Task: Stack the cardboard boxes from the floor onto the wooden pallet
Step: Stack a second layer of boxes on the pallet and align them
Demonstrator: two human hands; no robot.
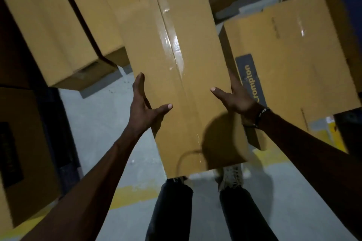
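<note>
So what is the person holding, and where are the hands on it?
A long taped cardboard box. The left hand grips its left long side and the right hand its right long side, thumbs lying on top, near the end closest to the person.

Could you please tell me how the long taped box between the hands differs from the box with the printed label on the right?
The long taped brown cardboard box is gripped on both sides by the left hand and right hand; the dark-labelled brown cardboard box goes untouched. The first shows a glossy centre tape seam, the second a dark printed band. Both are closed.
</note>
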